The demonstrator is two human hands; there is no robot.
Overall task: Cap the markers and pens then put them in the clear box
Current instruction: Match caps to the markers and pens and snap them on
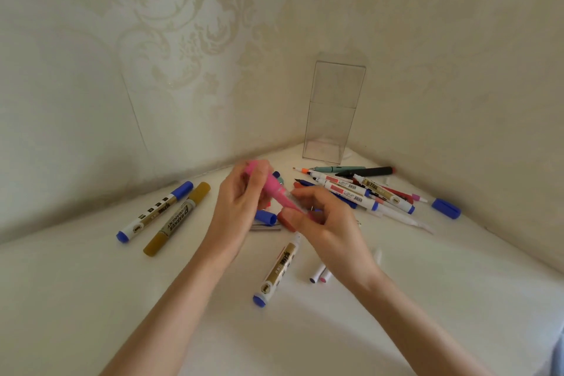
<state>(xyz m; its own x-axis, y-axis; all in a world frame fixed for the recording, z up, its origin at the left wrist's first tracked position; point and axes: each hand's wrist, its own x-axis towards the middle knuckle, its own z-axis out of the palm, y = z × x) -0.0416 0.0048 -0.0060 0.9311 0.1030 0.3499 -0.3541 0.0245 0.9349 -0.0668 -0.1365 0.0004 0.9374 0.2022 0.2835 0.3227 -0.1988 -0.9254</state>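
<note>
Where patterned walls [183, 40] corner a white table [91, 299], left hand [238, 207] and right hand [323, 223] grip a pink marker [273, 189].

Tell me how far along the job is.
Early. The blue-capped marker and gold marker look capped. The left hand and right hand grip a pink marker. The clear box looks empty; the pile near it shows bare tips, and a loose blue cap lies apart.

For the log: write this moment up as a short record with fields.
left hand: grips pink marker
right hand: pinches the pink marker's lower end
box: upright in the corner, nothing seen inside
blue marker, gold marker: capped, lying side by side at left
pile: mixed pens, several uncapped, right of the hands
blue cap: loose, far right
</note>
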